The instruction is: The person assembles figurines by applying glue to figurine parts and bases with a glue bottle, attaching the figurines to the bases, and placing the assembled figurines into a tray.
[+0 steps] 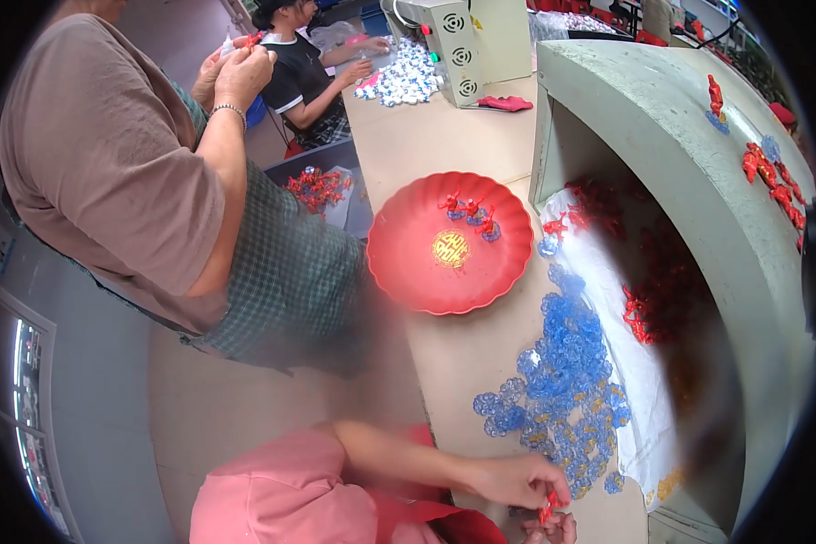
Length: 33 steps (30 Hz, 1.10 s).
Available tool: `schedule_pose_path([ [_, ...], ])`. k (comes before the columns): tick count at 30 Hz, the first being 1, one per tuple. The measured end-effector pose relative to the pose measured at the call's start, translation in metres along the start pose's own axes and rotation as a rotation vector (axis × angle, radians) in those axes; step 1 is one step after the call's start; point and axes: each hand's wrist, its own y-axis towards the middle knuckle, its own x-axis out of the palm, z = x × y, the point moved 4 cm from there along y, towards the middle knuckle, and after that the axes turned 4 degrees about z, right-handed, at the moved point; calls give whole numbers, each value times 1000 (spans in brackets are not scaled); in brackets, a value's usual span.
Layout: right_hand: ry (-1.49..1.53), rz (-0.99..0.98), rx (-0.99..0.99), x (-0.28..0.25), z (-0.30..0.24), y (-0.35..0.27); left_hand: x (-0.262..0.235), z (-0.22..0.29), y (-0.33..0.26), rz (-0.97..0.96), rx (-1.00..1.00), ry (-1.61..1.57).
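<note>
The person's left hand (521, 480) is reaching in over the near part of the table (453, 363), its thumb and fingers coming together at the tips and pinching a small red piece (547, 513). The right hand (558, 529) is lying just below with its fingers curling toward the lower end of that piece; the lower edge is cutting it off, so I cannot tell whether it is clamping on anything. The red piece is sitting between the 2 hands, just beside a spread of clear blue discs (567, 349). These discs are lying along a white cloth (639, 412), which is stretching out from the opening of a grey-green arched housing (648, 109). Farther up the table, a red scalloped tray (426, 286) is holding 3 red figures (472, 210) on blue bases. At the left, 1 standing co-worker (118, 163) is holding a small white bottle (228, 45).
</note>
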Motion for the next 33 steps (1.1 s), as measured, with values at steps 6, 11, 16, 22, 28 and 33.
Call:
schedule_pose_path([
  [6,202,201,33,-8,3,-8,26,2,1,-23,-21,-143],
  [11,602,351,32,1,-16,-5,36,31,-16,-92,202,96],
  [16,486,316,246,-10,-11,-18,33,9,-8,14,621,427],
  [22,470,343,270,-12,-11,-24,47,11,-10,-150,279,303],
  [28,430,371,270,-11,-13,-11,53,-11,1,-210,-33,-331],
  [33,386,387,248,-9,-25,4,57,-3,12,-147,-4,-361],
])
